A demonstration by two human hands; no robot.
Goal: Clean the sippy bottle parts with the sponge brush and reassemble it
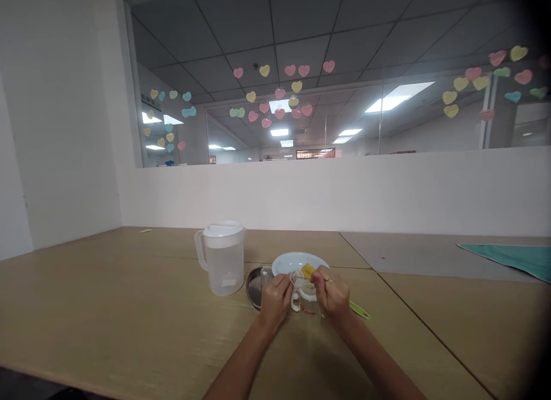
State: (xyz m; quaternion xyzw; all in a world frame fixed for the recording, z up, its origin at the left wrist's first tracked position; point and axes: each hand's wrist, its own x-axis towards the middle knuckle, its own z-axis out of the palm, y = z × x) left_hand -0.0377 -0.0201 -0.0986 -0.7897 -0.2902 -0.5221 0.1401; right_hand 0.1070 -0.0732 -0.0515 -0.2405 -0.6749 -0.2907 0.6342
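Observation:
Closed fingers of my left hand [275, 299] grip a small clear round piece [297, 278], perhaps a lid or strainer. Opposite it, my right hand [333, 292] is closed around a yellow piece [307, 270], whose exact kind I cannot make out; it is tilted toward the clear piece. Below and between both hands stands a clear glass pot [308, 306] with a white rim, a white handle and red marks on its side. My right hand partly hides the pot. Whether the yellow piece touches the clear one, I cannot tell.
A lidded translucent pitcher [224, 265] stands to the left. Behind my left hand are a round metal tray [252, 291] and a small clear vessel [267, 272]. A white dish [289, 260] lies behind the pot. A green handle [360, 310] and teal cloth [512, 259] are to the right.

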